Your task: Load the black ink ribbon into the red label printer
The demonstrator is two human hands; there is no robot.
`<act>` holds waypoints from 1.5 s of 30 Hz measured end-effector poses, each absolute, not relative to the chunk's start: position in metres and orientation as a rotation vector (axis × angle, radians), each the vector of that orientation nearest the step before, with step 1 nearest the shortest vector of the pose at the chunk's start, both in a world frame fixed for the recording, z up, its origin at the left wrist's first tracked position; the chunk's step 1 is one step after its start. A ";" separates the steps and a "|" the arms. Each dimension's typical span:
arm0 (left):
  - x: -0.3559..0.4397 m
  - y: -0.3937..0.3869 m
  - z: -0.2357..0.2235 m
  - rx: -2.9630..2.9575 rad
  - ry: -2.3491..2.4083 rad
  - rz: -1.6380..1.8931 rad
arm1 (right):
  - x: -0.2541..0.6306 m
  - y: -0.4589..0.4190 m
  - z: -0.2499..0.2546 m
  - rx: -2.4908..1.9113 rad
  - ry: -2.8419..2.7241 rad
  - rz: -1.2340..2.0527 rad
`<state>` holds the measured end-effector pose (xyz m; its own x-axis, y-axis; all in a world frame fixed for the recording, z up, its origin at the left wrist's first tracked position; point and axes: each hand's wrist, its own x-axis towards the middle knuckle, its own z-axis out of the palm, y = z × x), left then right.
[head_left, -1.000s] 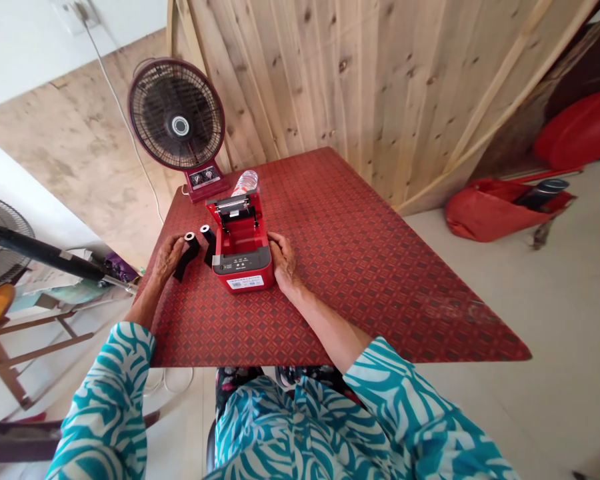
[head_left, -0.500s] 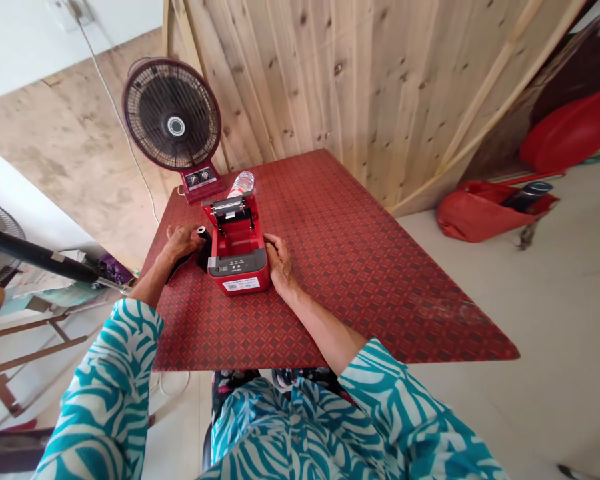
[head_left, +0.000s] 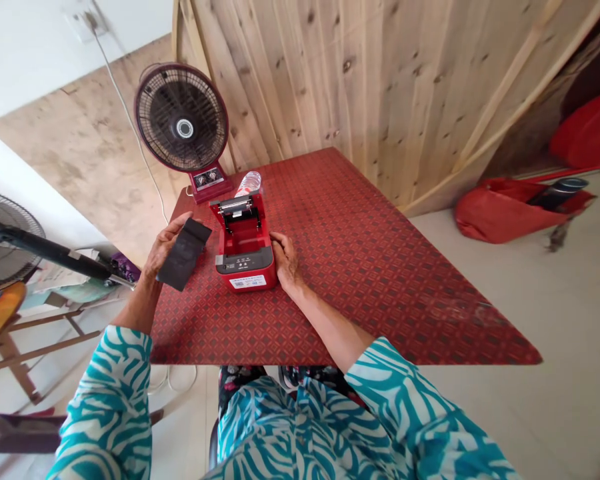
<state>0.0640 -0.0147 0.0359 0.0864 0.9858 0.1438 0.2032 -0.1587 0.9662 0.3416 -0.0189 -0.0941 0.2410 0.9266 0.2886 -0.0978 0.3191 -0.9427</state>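
Note:
A red and black receipt printer (head_left: 247,263) stands on the table with its lid raised; the red paper bay inside looks bare. My right hand (head_left: 286,261) rests against the printer's right side, fingers curled along it. Left of the printer, my left hand (head_left: 166,243) grips a dark paper roll (head_left: 184,255) from behind. A flat, nearly black length of it faces me, angled down toward the table edge. Most of my left fingers are hidden behind it.
Behind the printer lie a clear plastic bottle (head_left: 249,183) and a dark red table fan (head_left: 184,128). The patterned red table (head_left: 370,280) meets a wooden plank wall. On the floor at right sits a red bag (head_left: 500,213) with a dark bottle in it.
My left hand has lifted the dark roll off the table beside the printer and brought it toward me, its flat dark side now showing. My right hand stays on the printer.

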 end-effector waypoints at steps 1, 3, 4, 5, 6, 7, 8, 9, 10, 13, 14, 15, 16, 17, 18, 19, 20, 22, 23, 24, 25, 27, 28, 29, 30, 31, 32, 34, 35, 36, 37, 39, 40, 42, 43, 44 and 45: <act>0.067 -0.018 0.035 1.487 1.224 1.163 | 0.342 -0.019 -0.095 -0.981 -1.078 0.882; 0.078 -0.023 0.032 1.430 1.215 1.183 | 0.341 -0.018 -0.095 -0.980 -1.074 0.887; 0.084 -0.024 0.032 1.408 1.214 1.183 | 0.341 -0.019 -0.095 -0.982 -1.073 0.891; 0.091 -0.026 0.032 1.402 1.211 1.176 | 0.341 -0.019 -0.095 -0.985 -1.072 0.895; 0.099 -0.028 0.032 1.409 1.204 1.167 | 0.341 -0.019 -0.094 -0.988 -1.070 0.897; 0.107 -0.030 0.034 1.420 1.195 1.160 | 0.341 -0.020 -0.093 -0.991 -1.068 0.900; 0.114 -0.032 0.036 1.430 1.179 1.151 | 0.341 -0.020 -0.093 -0.992 -1.066 0.902; 0.121 -0.034 0.038 1.436 1.157 1.148 | 0.341 -0.021 -0.092 -0.992 -1.063 0.902; 0.127 -0.036 0.039 1.440 1.130 1.147 | 0.341 -0.021 -0.091 -0.990 -1.062 0.901; 0.138 -0.043 0.041 1.445 1.062 1.122 | 0.341 -0.021 -0.090 -0.986 -1.068 0.897; 0.140 -0.045 0.040 1.444 1.048 1.116 | 0.341 -0.021 -0.090 -0.985 -1.073 0.897; 0.142 -0.047 0.039 1.438 1.041 1.111 | 0.341 -0.021 -0.091 -0.985 -1.077 0.898; 0.144 -0.049 0.038 1.427 1.035 1.106 | 0.341 -0.021 -0.091 -0.985 -1.079 0.900; 0.145 -0.052 0.037 1.409 1.026 1.110 | 0.341 -0.021 -0.092 -0.984 -1.078 0.901; 0.147 -0.054 0.036 1.381 1.013 1.119 | 0.341 -0.020 -0.092 -0.983 -1.077 0.902; 0.149 -0.057 0.036 1.342 0.994 1.129 | 0.341 -0.020 -0.093 -0.982 -1.074 0.902; 0.152 -0.060 0.036 1.295 0.972 1.144 | 0.341 -0.019 -0.093 -0.979 -1.069 0.902; 0.158 -0.067 0.036 1.182 0.922 1.180 | 0.341 -0.019 -0.094 -0.973 -1.066 0.900; 0.161 -0.070 0.036 1.123 0.893 1.198 | 0.342 -0.018 -0.095 -0.970 -1.068 0.898; 0.164 -0.074 0.036 1.067 0.862 1.212 | 0.342 -0.018 -0.095 -0.969 -1.072 0.895; 0.167 -0.078 0.036 1.019 0.828 1.220 | 0.343 -0.018 -0.095 -0.968 -1.075 0.892; 0.172 -0.084 0.035 0.957 0.762 1.217 | 0.344 -0.018 -0.096 -0.968 -1.080 0.890; 0.174 -0.087 0.035 0.940 0.731 1.210 | 0.344 -0.018 -0.096 -0.968 -1.077 0.893; 0.175 -0.089 0.034 0.932 0.704 1.202 | 0.344 -0.017 -0.097 -0.969 -1.070 0.900; 0.176 -0.092 0.032 0.930 0.682 1.191 | 0.344 -0.017 -0.097 -0.970 -1.061 0.912; 0.177 -0.094 0.031 0.929 0.664 1.177 | 0.344 -0.018 -0.098 -0.971 -1.051 0.927; 0.178 -0.096 0.029 0.931 0.650 1.161 | 0.344 -0.018 -0.098 -0.972 -1.044 0.942; 0.178 -0.101 0.025 0.940 0.637 1.125 | 0.345 -0.018 -0.098 -0.974 -1.040 0.958; 0.177 -0.102 0.024 0.944 0.639 1.108 | 0.345 -0.018 -0.098 -0.976 -1.043 0.958; 0.177 -0.103 0.022 0.949 0.649 1.095 | 0.346 -0.018 -0.098 -0.978 -1.046 0.954; 0.176 -0.103 0.022 0.958 0.664 1.088 | 0.346 -0.018 -0.098 -0.979 -1.049 0.950; 0.172 -0.100 0.024 1.000 0.704 1.099 | 0.346 -0.018 -0.099 -0.971 -1.046 0.948; 0.170 -0.097 0.026 1.035 0.724 1.124 | 0.346 -0.018 -0.100 -0.964 -1.042 0.948; 0.165 -0.087 0.034 1.138 0.770 1.199 | 0.345 -0.017 -0.102 -0.953 -1.034 0.939; 0.162 -0.080 0.038 1.207 0.800 1.234 | 0.344 -0.017 -0.102 -0.952 -1.031 0.932; 0.158 -0.073 0.042 1.288 0.834 1.264 | 0.344 -0.017 -0.102 -0.954 -1.029 0.923; 0.155 -0.065 0.046 1.376 0.872 1.282 | 0.344 -0.017 -0.102 -0.956 -1.031 0.916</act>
<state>0.1552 -0.0652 0.0458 0.1713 0.9557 0.2393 -0.1289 -0.2190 0.9672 0.3435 -0.0166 -0.1020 0.2526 0.9302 0.2665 -0.1552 0.3108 -0.9377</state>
